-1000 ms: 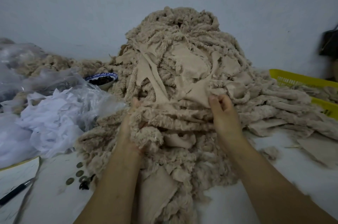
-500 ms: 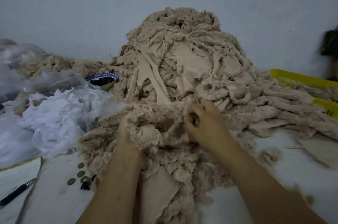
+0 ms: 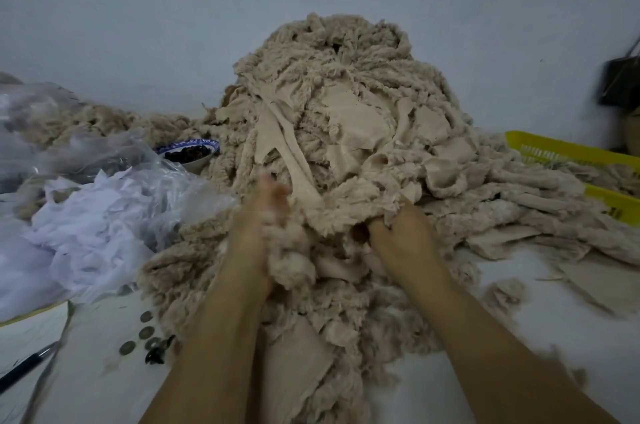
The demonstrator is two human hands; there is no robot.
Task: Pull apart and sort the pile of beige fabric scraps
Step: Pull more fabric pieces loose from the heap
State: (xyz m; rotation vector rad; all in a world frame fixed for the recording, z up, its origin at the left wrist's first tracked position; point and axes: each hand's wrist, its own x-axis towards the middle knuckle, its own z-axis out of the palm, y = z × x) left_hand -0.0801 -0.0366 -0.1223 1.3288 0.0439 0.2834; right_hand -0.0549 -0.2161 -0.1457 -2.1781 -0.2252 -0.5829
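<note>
Head camera showed my left hand (image 3: 265,226), blurred with motion, curled round a fluffy clump (image 3: 291,261) at the near foot of the pile of beige fabric scraps (image 3: 346,119). My right hand (image 3: 398,236) was clenched on a fleecy fold (image 3: 346,216) beside it. Half a second before, both hands had worked close together; now they had drawn apart, stretching the tangle between them, so I judged one scrap was coming loose. Right of the pile sat the yellow basket (image 3: 554,155), left of it white plastic sheeting (image 3: 104,223).

left hand (image 3: 258,226) blurred, right hand (image 3: 401,236) fingertips buried in fabric scraps (image 3: 349,119)
</note>
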